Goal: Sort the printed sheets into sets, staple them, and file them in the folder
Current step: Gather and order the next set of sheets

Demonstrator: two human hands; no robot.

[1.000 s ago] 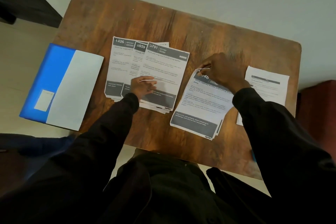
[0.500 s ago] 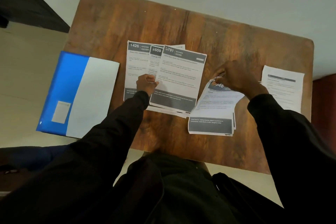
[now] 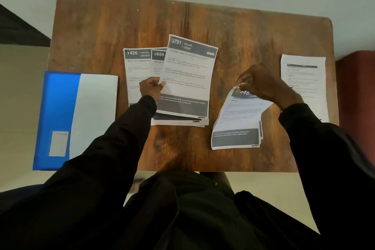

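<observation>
Sheets sit in two groups on the table (image 3: pixel 223 32). Centre group is a fanned pile: 1426 sheet (image 3: pixel 135 71) leftmost, 2659 sheet (image 3: pixel 159 61) tucked partly under the next, 3791 sheet (image 3: pixel 188 75) on top, tilted a bit clockwise, its top edge further up than the other two. More sheet edges poke out below its bottom edge.

Left hand (image 3: pixel 151 90): fingers curled, pinching the 3791 sheet at its left edge, about mid-height. The hand lies over the 1426 and 2659 sheets.

Right group is the 946 set (image 3: pixel 237 122), several sheets, first header digit hidden by the hand. Right hand (image 3: pixel 261 85) grips its top left corner, fingers curled round the paper. That end is raised and bent; the bottom end rests on the table. Bare wood shows between the two groups.

Folder (image 3: pixel 60 107), blue with a white half, lies at the table's left edge and hangs over it, just apart from the pile. Small pale label (image 3: pixel 58 143) on the blue part. Can't tell if it's open.

Plain sheet (image 3: pixel 304 87) lies flat at the right edge, beyond the right wrist; the sleeve covers its near corner.
</observation>
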